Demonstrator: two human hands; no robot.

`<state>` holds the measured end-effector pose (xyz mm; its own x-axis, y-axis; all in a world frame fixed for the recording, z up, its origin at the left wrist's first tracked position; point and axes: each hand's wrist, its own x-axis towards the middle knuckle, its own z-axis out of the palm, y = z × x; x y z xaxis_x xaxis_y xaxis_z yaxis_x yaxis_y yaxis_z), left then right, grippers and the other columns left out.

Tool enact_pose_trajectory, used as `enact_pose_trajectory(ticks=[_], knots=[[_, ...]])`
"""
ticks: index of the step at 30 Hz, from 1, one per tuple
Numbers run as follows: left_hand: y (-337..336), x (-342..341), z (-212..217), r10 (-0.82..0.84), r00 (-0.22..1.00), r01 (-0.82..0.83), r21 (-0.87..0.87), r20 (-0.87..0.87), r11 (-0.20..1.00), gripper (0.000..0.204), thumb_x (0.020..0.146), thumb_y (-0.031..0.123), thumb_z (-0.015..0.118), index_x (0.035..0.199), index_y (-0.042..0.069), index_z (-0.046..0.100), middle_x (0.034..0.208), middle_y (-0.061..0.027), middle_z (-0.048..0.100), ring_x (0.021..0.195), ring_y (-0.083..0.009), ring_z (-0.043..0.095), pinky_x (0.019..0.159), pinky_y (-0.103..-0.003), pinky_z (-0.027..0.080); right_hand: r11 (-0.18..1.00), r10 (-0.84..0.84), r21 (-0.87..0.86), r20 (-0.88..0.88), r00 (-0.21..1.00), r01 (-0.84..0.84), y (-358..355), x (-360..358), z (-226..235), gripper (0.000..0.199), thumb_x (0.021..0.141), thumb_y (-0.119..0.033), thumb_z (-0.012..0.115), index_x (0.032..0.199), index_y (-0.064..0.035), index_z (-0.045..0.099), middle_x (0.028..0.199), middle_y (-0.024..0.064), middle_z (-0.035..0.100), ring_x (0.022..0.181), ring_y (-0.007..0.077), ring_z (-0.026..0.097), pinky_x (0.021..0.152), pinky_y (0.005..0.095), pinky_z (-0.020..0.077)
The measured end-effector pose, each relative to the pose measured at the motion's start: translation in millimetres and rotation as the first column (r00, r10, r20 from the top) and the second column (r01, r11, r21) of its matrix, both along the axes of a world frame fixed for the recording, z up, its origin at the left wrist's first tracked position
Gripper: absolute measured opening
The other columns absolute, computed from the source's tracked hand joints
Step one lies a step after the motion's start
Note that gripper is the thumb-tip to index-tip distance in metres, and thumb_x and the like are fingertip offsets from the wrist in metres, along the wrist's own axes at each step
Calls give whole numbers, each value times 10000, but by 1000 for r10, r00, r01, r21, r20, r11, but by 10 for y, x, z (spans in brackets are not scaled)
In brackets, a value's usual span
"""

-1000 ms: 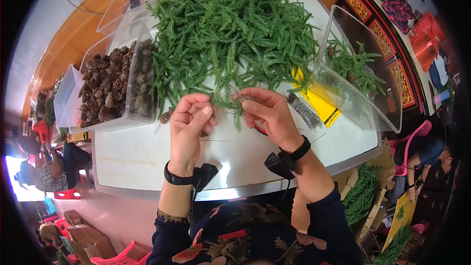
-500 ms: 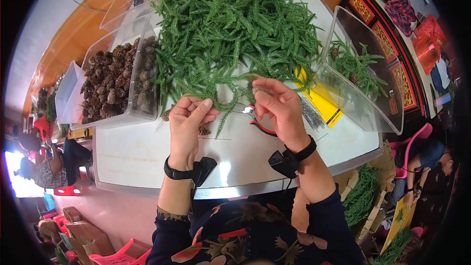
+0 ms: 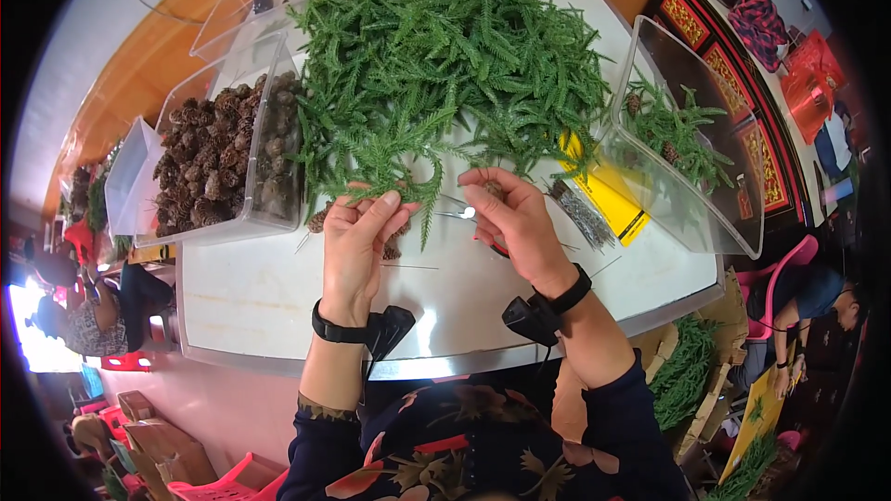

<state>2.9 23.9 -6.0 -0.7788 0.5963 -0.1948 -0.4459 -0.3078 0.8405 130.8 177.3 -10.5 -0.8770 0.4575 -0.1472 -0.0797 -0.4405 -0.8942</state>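
Observation:
My left hand (image 3: 355, 246) pinches an artificial pine sprig (image 3: 419, 193) between thumb and fingers. Close by on the right, my right hand (image 3: 520, 227) is closed on a small brown pine cone (image 3: 494, 190), mostly covered by the fingers. Pliers (image 3: 467, 212) with red handles lie on the table between the hands, partly hidden by the right one. A loose pine cone (image 3: 393, 243) rests beside my left hand, and a thin wire (image 3: 409, 266) lies in front of it. Beyond both hands rises a big heap of green pine sprigs (image 3: 445, 46).
At left stands a transparent box (image 3: 251, 213) full of pine cones. Another transparent box (image 3: 691, 232) at right holds sprigs with cones. Metal wires (image 3: 580, 213) lie beside a yellow package (image 3: 613, 199). Other people work at both sides; a carton (image 3: 724, 353) of greenery stands below the table's right edge.
My right hand has come down a little, and the pine cone shows between its fingers. The sprig in my left hand has shifted slightly; the pliers' handles are now more covered.

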Motion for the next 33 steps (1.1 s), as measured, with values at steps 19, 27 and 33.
enact_pose_trajectory(ticks=[19,27,33], knots=[[-30,59,34,-335,920,313,-134,-201,940,412,789,-17,708,1160,34,536,1033,-80,648,940,-147,630,812,-281,484,999,-36,30,3,999,36,112,33,30,170,897,-157,693,991,-34,622,682,-53,525,522,32,413,486,193,343],[-20,53,169,-121,5,-315,-117,-993,942,388,714,16,719,1090,51,631,1114,-116,625,1037,-230,580,865,-352,441,999,37,12,-45,998,-37,190,67,52,151,902,-185,684,939,-54,619,660,-62,493,517,20,397,485,198,328],[110,207,161,-285,-22,-196,-275,-958,941,300,734,35,716,1030,60,669,1067,-123,646,990,-258,587,855,-359,444,894,179,-398,-107,978,-207,185,105,64,184,909,-199,675,990,-46,613,636,-76,399,502,26,301,479,201,276]])
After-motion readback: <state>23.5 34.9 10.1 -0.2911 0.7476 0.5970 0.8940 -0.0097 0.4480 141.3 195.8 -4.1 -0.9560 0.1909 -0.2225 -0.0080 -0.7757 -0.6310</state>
